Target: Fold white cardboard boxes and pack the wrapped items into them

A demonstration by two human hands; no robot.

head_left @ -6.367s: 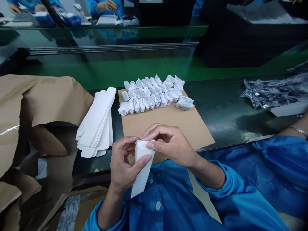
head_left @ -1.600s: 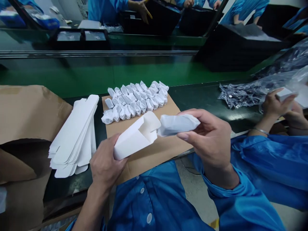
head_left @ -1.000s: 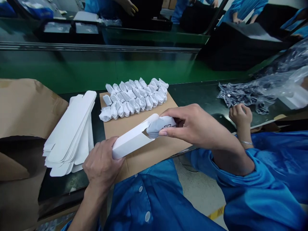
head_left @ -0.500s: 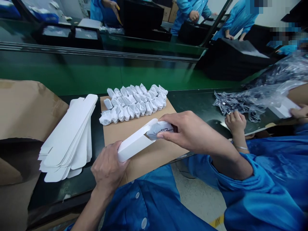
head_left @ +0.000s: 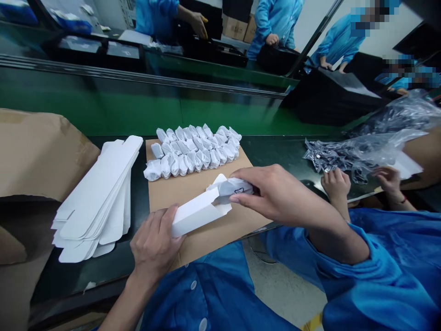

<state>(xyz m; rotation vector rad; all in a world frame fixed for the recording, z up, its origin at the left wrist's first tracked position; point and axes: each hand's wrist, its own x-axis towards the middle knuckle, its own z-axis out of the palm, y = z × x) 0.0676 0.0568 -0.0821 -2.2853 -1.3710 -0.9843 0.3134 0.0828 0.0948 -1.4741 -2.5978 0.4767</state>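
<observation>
My left hand (head_left: pixel 156 241) is closed around the lower end of a narrow white carton (head_left: pixel 198 216), whose flaps stand open at its upper right end. Between the thumb and fingers of my right hand (head_left: pixel 263 191) is a white-wrapped packet (head_left: pixel 234 187) with dark print on it. The packet lies at the carton's open mouth; how far it reaches inside, I cannot tell. Beyond my hands, several rows of similar wrapped packets (head_left: pixel 193 151) lie on a brown cardboard sheet (head_left: pixel 172 188). What the wrapping contains is hidden.
A stack of flat white cartons (head_left: pixel 98 197) lies left of the sheet, beside a large brown cardboard box (head_left: pixel 41 151). At right, a co-worker's hands (head_left: pixel 336 184) are near clear plastic bags (head_left: pixel 347 154). A green-sided conveyor (head_left: pixel 138 105) runs behind, with several people beyond.
The packet has shifted slightly and turned more level at the carton's mouth, and the carton's flaps show wider apart. At right, a co-worker's other hand has come further into view.
</observation>
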